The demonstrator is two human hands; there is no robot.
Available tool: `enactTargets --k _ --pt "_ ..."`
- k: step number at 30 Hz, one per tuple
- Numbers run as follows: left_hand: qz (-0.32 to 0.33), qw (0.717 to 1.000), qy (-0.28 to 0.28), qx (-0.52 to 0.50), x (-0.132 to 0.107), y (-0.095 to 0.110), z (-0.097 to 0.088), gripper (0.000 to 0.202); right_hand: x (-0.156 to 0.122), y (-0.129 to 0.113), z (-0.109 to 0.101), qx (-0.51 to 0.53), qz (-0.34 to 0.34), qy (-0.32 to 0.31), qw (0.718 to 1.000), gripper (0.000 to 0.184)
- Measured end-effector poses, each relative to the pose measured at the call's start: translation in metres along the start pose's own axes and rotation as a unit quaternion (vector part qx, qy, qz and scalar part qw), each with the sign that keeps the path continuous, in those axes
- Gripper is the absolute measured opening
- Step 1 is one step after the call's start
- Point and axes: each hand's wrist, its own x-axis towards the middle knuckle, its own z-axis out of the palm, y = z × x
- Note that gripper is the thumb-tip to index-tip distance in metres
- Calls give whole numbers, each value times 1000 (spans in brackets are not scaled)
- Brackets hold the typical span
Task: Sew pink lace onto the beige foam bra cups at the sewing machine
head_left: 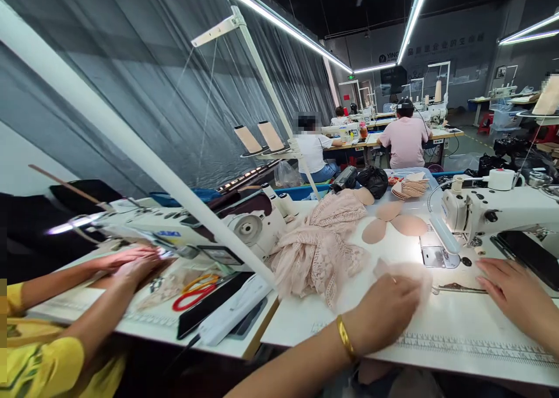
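Observation:
My left hand (386, 311), with a gold bangle on the wrist, lies curled on a thin pale pink fabric piece (408, 273) on the white table (437, 334). My right hand (509, 290) rests flat on the table, fingers stretched toward the needle plate (437, 257) of the white sewing machine (493, 209). A narrow strip (458, 288) lies between my hands. Left of my left hand sits a heap of pink lace fabric (318, 247).
Beige bra cups (393, 223) lie behind the needle plate, with a stack of them (410, 187) further back. At left a co-worker's hands (131, 264) work at another machine (244, 226), near red scissors (192, 296). Other people sit at far tables.

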Motion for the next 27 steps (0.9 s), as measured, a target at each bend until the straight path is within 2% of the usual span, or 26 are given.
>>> enactTargets --k 1,3,5,7,9,11,13,16,20,22,24,26,27 --pt "19 999 -40 -23 -10 7 8 8 -3 -8 -3 44 -7 -22 999 46" --pt "28 991 -67 -113 -27 15 15 22 -5 -29 -11 146 -12 -85 986 42" --pt "-5 979 -24 -204 -37 16 11 20 2 -53 -19 216 2 -139 966 40" --pt "-76 966 48 -244 -38 10 5 12 17 -75 -21 255 12 -173 951 39" --pt "-172 956 97 -217 -31 -2 5 14 35 -93 -16 270 22 -198 942 37" --pt "-260 945 102 -170 -20 -17 13 21 52 -106 -3 270 41 -202 941 32" --pt "-309 935 86 -149 -8 -32 26 22 63 -114 13 275 52 -197 940 27" --pt "-306 934 79 -168 6 -47 38 6 68 -120 30 298 52 -195 933 34" --pt "-264 937 116 -196 11 -45 35 12 67 -124 34 343 48 -197 917 47" --pt "-242 939 136 -203 10 -38 31 13 67 -126 32 363 46 -200 909 41" --pt "-225 937 143 -225 7 -31 29 14 67 -128 30 376 43 -197 905 26" --pt "-216 929 115 -277 3 -28 28 11 67 -128 26 385 39 -191 902 14" --pt "-213 924 84 -306 1 -27 28 15 66 -127 23 389 36 -191 900 13"
